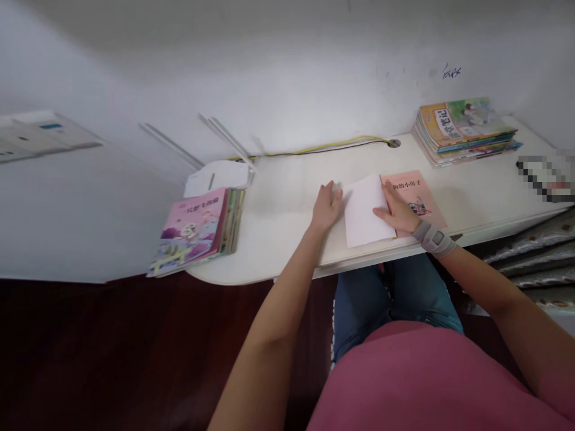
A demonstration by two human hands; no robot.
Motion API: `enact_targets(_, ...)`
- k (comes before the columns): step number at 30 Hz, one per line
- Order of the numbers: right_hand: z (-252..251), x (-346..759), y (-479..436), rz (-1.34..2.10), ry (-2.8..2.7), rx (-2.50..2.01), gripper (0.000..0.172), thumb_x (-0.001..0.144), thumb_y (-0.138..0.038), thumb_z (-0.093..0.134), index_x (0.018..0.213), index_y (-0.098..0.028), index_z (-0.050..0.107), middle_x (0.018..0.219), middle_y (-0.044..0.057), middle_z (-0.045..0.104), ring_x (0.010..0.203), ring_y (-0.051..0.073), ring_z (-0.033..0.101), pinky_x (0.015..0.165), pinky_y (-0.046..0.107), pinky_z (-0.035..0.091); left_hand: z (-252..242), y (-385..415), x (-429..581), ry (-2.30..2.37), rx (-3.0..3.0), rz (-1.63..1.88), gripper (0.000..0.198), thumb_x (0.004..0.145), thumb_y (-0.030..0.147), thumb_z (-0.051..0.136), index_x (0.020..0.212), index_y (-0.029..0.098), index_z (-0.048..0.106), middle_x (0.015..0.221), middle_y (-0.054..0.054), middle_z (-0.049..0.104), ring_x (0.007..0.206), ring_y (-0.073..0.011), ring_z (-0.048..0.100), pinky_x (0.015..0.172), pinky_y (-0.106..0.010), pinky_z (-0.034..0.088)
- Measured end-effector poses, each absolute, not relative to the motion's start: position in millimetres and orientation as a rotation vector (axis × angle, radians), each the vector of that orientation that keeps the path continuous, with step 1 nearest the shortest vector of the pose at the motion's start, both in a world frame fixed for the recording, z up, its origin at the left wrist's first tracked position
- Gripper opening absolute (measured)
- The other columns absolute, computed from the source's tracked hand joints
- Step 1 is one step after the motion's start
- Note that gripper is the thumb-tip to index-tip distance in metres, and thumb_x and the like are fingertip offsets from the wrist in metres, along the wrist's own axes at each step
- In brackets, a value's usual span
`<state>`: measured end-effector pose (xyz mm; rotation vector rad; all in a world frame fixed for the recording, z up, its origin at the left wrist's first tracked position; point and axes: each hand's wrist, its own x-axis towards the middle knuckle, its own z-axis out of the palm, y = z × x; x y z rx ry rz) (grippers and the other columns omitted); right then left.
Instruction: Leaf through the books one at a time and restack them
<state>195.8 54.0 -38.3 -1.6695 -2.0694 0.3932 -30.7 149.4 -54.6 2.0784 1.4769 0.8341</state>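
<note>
Farthest left of the fingers, a white socket panel point(45, 136) sits on the wall. Nearer, yet well apart from the left fingertips, a stack of picture books point(191, 224) with a pink and purple top cover lies at the rounded end of the white desk point(278, 221); a white router point(218, 178) with raised antennas stands just behind it. A yellow cable point(323, 148) runs beyond the fingers along the wall. The left hand point(326, 208) has its thumb apart from its fingers, just beside the white page's left edge; whether it touches, I cannot tell. The open booklet point(366, 218) lies on the desk between and under the hands. The right hand point(398, 211) rests across its fold, thumb spread away over the white page, fingers by the pink page, a grey band point(435, 238) around the wrist. Beyond and right of those fingers lies another book stack point(465, 134), then a blurred-out object point(543, 178) farthest right.
</note>
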Motion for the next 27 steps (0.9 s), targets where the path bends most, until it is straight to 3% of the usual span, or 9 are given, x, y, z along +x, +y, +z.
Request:
enact_targets(5, -38, 196, 55, 0.392, -2.098, -1.71, 0.073, 0.097, -0.05, 0.01, 0.149, -0.001, 0.025, 0.154, 0.019, 0.031, 0.145, 0.024, 0.025, 0.118, 0.043, 0.022, -54, 146, -55, 1.48, 2.108, 0.889, 0.075, 0.092, 0.066, 0.023, 0.139, 0.012, 0.044, 0.144, -0.018, 0.048, 0.135, -0.0259, 0.043, 0.114, -0.041, 0.031)
enact_targets(14, -27, 186, 45, 0.41, -2.325, -1.787, 0.088, 0.092, -0.064, 0.014, 0.149, 0.002, 0.02, 0.158, 0.023, 0.015, 0.148, 0.028, 0.008, 0.119, 0.05, 0.012, -52, 140, -53, 1.485, 2.098, 0.932, 0.075, 0.093, 0.064, 0.021, 0.138, 0.009, 0.045, 0.141, -0.019, 0.051, 0.132, -0.0257, 0.047, 0.111, -0.039, 0.035)
enact_targets(27, -38, 176, 46, 0.16, -2.347, -1.831, 0.086, 0.091, -0.065, 0.013, 0.149, -0.003, 0.026, 0.158, 0.021, 0.019, 0.146, 0.034, 0.015, 0.117, 0.055, 0.013, -55, 142, -55, 1.486, 2.035, 1.087, 0.064, 0.094, 0.061, 0.027, 0.131, 0.015, 0.051, 0.134, -0.016, 0.057, 0.127, -0.0249, 0.051, 0.109, -0.039, 0.037)
